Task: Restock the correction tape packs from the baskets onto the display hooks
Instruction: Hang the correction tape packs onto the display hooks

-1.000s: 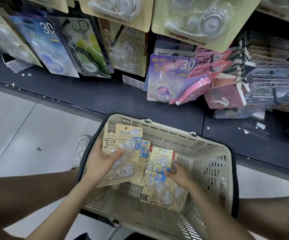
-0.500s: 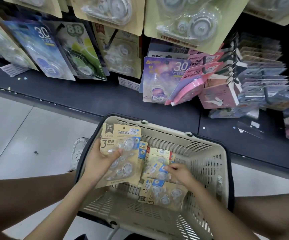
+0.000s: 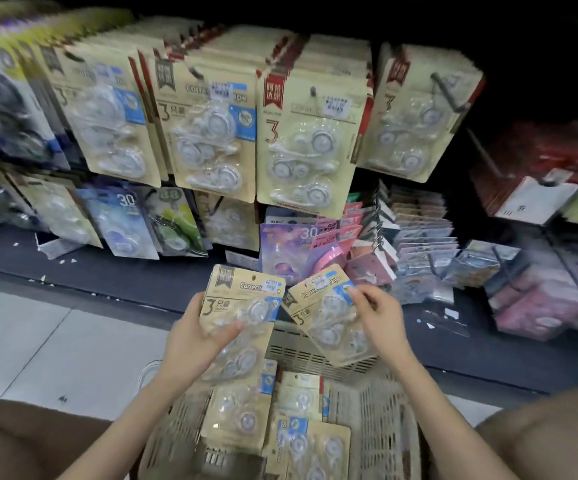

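Note:
My left hand (image 3: pixel 190 344) grips a beige correction tape pack (image 3: pixel 242 313) upright above the basket, thumb across its clear blister. My right hand (image 3: pixel 377 317) pinches a second, tilted correction tape pack (image 3: pixel 329 320) by its upper right corner, just right of the first. Below them the beige plastic basket (image 3: pixel 384 427) holds several more packs (image 3: pixel 246 420). On the display hooks above hang full rows of the same beige three-piece packs (image 3: pixel 308 133). One metal hook (image 3: pixel 450 95) sticks out through the rightmost row.
A lower row of hooks carries blue, green, purple and pink tape packs (image 3: pixel 291 244). A dark base shelf (image 3: pixel 107 271) runs under the display. Red and white boxes (image 3: pixel 537 188) sit at the right. Pale floor tiles (image 3: pixel 38 341) lie to the left.
Both hands have risen out of the basket. The right hand has lifted a pack it was picking from the basket. The camera has tilted up, showing the upper hook rows.

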The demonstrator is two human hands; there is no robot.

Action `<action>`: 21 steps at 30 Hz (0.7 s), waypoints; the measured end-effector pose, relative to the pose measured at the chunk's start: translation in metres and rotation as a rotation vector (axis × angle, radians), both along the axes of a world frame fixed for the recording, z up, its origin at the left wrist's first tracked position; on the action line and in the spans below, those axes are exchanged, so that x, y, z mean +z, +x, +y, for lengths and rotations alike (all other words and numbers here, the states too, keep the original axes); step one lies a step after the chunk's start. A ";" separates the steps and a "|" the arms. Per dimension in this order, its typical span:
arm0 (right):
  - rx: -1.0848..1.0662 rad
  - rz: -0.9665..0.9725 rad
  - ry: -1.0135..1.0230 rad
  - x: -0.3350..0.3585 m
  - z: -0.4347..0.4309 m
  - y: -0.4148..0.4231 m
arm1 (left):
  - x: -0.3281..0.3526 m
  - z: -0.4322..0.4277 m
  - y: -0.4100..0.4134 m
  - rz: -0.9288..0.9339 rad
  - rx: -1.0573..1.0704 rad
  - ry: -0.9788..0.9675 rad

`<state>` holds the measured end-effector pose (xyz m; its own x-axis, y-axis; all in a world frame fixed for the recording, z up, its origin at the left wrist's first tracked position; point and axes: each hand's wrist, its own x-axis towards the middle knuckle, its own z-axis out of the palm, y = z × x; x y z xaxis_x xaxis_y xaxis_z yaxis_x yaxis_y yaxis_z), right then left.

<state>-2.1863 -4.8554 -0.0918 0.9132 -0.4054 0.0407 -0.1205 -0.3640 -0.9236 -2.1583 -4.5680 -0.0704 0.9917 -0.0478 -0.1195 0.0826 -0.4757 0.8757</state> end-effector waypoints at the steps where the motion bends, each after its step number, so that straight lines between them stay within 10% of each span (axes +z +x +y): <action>1: -0.016 -0.063 0.003 0.020 -0.001 0.000 | 0.014 -0.004 0.002 -0.033 -0.006 0.000; 11: -0.307 -0.562 0.143 0.164 -0.020 -0.015 | 0.136 -0.041 0.007 -0.353 0.032 -0.269; 21: -0.574 -0.576 0.367 0.195 -0.042 0.019 | 0.194 -0.060 0.018 -0.448 0.001 -0.439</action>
<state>-2.1672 -4.8974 0.1032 0.4435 -0.8719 0.2078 0.3255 -0.0594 -0.9437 -2.1404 -4.6276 0.1238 0.9410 0.0033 0.3384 -0.3375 -0.0635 0.9392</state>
